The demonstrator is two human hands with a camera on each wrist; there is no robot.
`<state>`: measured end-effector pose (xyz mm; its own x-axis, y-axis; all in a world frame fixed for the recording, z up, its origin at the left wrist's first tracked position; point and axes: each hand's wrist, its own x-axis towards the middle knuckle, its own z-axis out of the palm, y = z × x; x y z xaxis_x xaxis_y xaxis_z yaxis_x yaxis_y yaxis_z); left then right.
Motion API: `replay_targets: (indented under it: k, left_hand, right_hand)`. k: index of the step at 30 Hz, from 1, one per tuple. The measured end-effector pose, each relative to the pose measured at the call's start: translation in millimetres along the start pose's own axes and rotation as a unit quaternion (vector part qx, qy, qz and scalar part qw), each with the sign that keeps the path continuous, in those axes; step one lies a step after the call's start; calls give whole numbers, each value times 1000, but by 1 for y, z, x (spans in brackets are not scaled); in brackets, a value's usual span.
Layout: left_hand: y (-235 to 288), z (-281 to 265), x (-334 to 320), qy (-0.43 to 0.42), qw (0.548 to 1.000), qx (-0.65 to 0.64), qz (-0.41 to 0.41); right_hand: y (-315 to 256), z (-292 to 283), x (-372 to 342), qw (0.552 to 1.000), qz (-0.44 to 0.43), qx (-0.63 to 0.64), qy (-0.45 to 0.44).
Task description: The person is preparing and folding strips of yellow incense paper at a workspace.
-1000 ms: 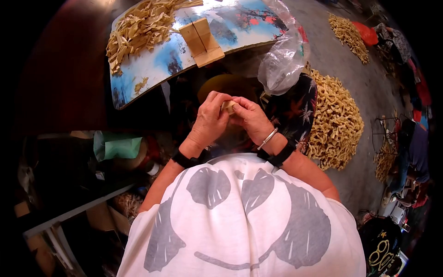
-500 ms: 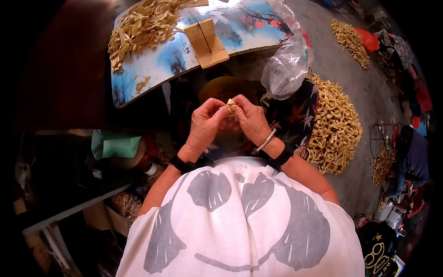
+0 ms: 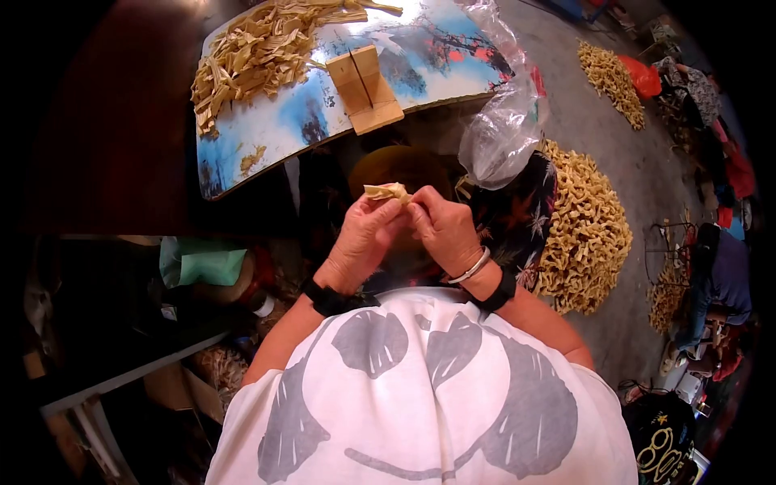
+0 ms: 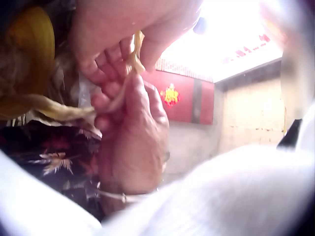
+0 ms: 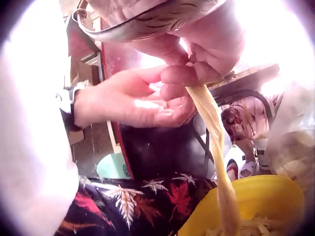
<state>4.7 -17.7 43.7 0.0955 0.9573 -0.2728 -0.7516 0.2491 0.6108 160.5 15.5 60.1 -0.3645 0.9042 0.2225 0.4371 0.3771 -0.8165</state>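
Note:
A pale yellow strip is between the two hands in the head view. The left hand holds it between thumb and fingers. The right hand, wearing a bangle, pinches its right end. In the right wrist view a long twisted length of the strip hangs from the right hand's fingers, with the left hand close beside. The left wrist view has the strip between the left hand above and the right hand.
A yellow container with scraps stands below the hands. On the painted board are a heap of strips and a slotted wooden block. A clear plastic bag hangs at its edge. Knotted pieces are piled on the floor at right.
The hands have moved slightly apart, and more of the strip now shows above the left hand's fingers. The board appears slightly lower in the head view.

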Motion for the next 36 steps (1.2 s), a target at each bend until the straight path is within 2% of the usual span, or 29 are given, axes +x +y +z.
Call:
replay_targets:
  k: [2,5,8,9,12,13,15,16,17,20,21,24,25,27,30,31,34,36]
  left_hand:
    - [-2,-3,4,11,999,39,17]
    - [4,-4,7,22,990,136,30]
    - [7,0,5,-64,976,209,3]
    - [5,5,4,-52,974,220,3]
    - [5,-1,-3,-2,944,330,-7]
    - [6,-5,-3,9,945,327,-6]
    - [8,-12,-4,33,947,321,-5]
    - [8,-11,-3,18,954,300,-5]
    - [10,-10,0,4,960,280,-5]
    - [6,1,6,7,981,195,11]
    - [6,4,7,10,984,178,11]
    - [8,12,7,30,990,136,-10]
    - [9,13,7,39,991,124,-20]
    - [10,9,5,28,977,207,-31]
    - [11,-2,0,4,943,332,-7]
    - [11,-4,-2,-3,928,372,6]
    - [11,2,-2,6,922,384,36]
    - [14,1,-4,5,930,368,20]
  right_hand:
    - [5,12,-5,994,-98,-36,28]
    - [-4,-5,5,999,-26,-37,24]
    - [5,-3,22,996,-53,54,40]
    - [12,3,25,991,-23,128,-18]
    - [23,2,28,985,84,154,-1]
    - [21,-1,31,978,112,178,17]
    - [15,-7,33,976,130,169,-33]
    - [14,-9,33,975,140,165,-59]
    - [19,-7,30,968,125,187,-107]
    - [23,-1,28,983,-16,119,-139]
    - [24,2,27,985,-16,113,-131]
    - [22,7,25,993,-99,49,-36]
    - [21,6,24,995,-73,69,-28]
    - [20,3,26,994,-23,107,-9]
    - [25,-8,33,982,112,144,-51]
    - [32,-2,32,966,104,229,-63]
    - [26,0,32,951,129,246,-133]
    - [18,-3,34,916,172,343,-116]
